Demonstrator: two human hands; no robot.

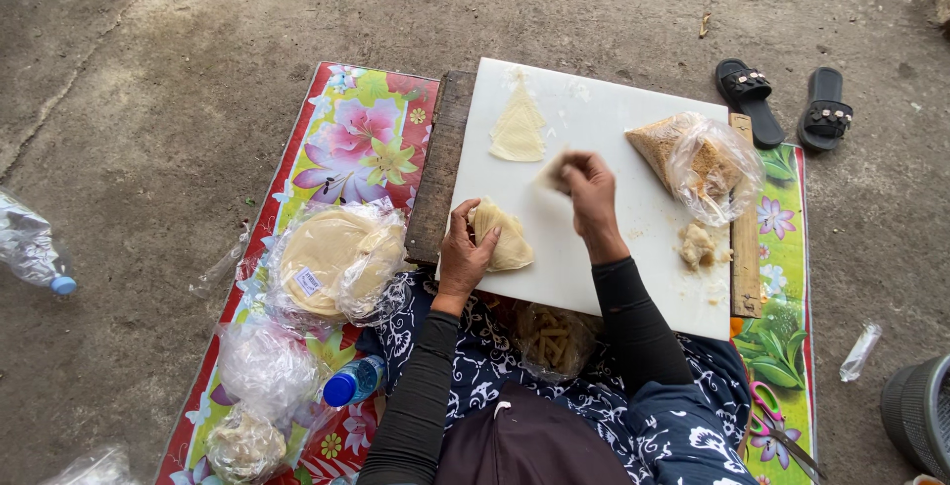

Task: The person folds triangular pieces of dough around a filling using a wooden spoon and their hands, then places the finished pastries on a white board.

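A white cutting board [594,119] lies across a wooden plank above my lap. My left hand [463,252] presses on a folded pale wrapper [505,238] at the board's near left edge. Over the middle of the board, my right hand [586,188] pinches a small piece of pale wrapper between its fingertips. A triangular wrapper piece [519,131] lies flat further back on the board. At the right of the board sits a clear bag of brown filling [698,160], with a small lump of filling [697,245] below it.
A flowered mat [346,139] covers the concrete floor. On it lie a plastic-wrapped stack of round wrappers [332,262], crumpled bags [262,366], a blue-capped bottle [351,381] and scissors [777,431]. A bag of rolled pieces [554,339] rests in my lap. Black sandals [787,104] stand far right.
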